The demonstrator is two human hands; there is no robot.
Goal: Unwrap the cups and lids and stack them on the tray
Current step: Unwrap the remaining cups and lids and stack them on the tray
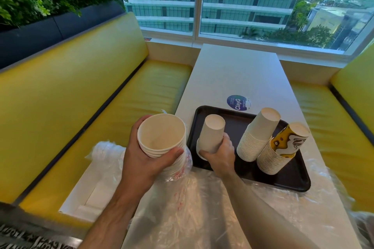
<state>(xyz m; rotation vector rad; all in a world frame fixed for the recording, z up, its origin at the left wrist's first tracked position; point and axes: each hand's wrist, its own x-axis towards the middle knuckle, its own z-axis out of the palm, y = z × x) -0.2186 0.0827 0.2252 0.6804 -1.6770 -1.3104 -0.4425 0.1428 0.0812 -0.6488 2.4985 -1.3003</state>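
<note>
Left hand [150, 157] grips a half-wrapped cup stack [162, 137] just left of the tray [291, 180]. Right hand [219, 152] clamps an upturned white cup [212, 132], probably several, on the tray's left edge. Seat it flat before letting go.

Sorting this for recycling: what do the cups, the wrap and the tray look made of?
Cups: paper, matte white, with rolled rims showing in the stack. Wrap: thin clear plastic film, glossy and crinkled. Tray: probably hard plastic, dark brown with a dull sheen.

White cup stacks [255, 135], one yellow-patterned [283, 147] — dark brown tray [293, 176], yellow benches [66, 95].
</note>
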